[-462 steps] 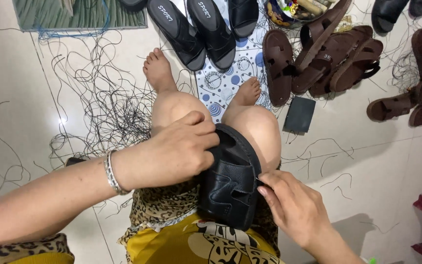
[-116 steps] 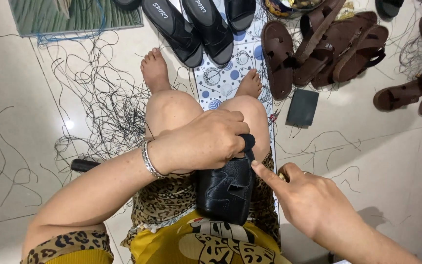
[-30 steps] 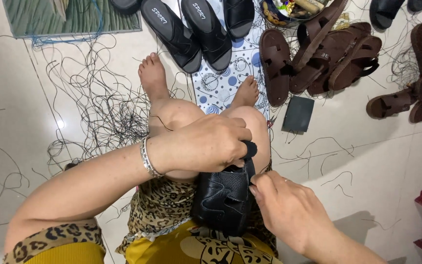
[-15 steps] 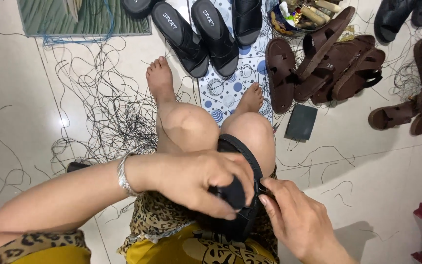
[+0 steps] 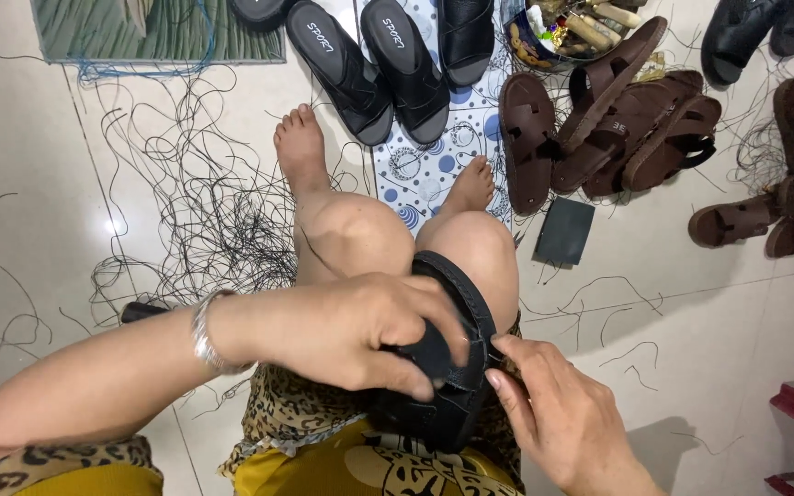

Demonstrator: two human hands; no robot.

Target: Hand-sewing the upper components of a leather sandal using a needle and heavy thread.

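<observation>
- The black sandal (image 5: pixel 457 386) lay across the person's lap, its toe end propped against the right knee (image 5: pixel 470 253).
- The left hand (image 5: pixel 342 331) pressed down over its upper, fingers (image 5: pixel 415 363) curled and clamped on the strap.
- The right hand (image 5: pixel 553 413) met the sandal's right edge, its fingertips (image 5: pixel 504 344) pinched at the seam; whether they held a thread or needle could not be told.
- The sandal looked light, with a flexible upper and a firmer sole, likely to bend if held by the strap alone; the sole rim seemed the surer place to take hold.
- On the tiled floor (image 5: pixel 29 184) lay loose black threads (image 5: pixel 204 211), black slides (image 5: pixel 369 64) on a dotted mat (image 5: pixel 434 165), brown sandals (image 5: pixel 599 129) and a dark flat pad (image 5: pixel 564 231).
</observation>
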